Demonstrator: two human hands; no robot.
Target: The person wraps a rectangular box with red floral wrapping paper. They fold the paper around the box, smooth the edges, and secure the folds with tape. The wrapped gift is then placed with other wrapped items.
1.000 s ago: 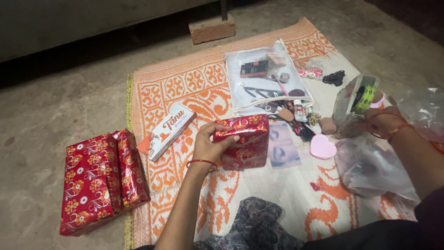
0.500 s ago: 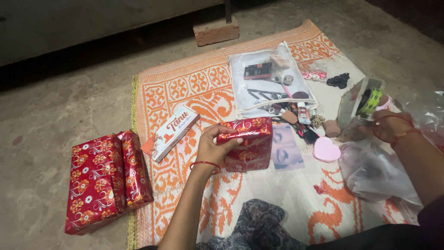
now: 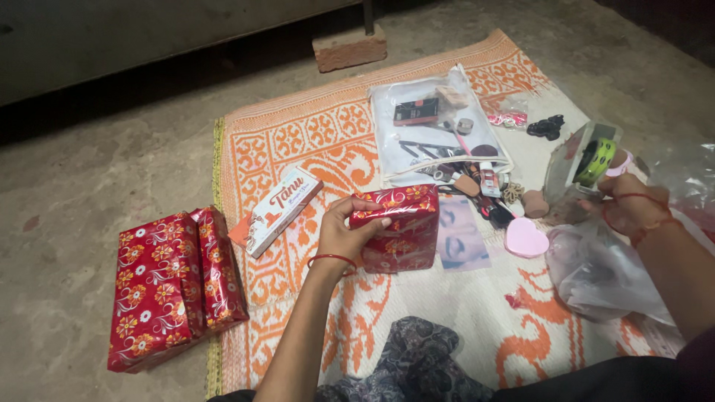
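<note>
Fingers (image 3: 370, 222) of the left hand (image 3: 341, 234) curl over the top edge of a small gift box (image 3: 396, 227) wrapped in red flowered paper, gripping it upright on the orange-and-white woven mat (image 3: 313, 134), near the mat's middle and just ahead of the seated person's knees. A red bangle circles that wrist. Off to the right, the right hand (image 3: 631, 207) — red thread at the wrist — is bunched among clear plastic bags (image 3: 603, 275); whether its fingers pinch the plastic or something beneath it cannot be told from where one stands. Just beside that hand lies a clear pouch holding a green roll (image 3: 596, 160). A pink heart-shaped compact (image 3: 525, 238) sits between the box and the bags, with a scatter of cosmetics spilling from a clear zip pouch (image 3: 436, 126) behind it. A white-and-orange carton (image 3: 281, 211) lies left of the held box — and farther left, two larger parcels (image 3: 167, 286) in the same red paper rest half off the mat on bare concrete. A brick (image 3: 350, 48) stands at the mat's far edge.
</note>
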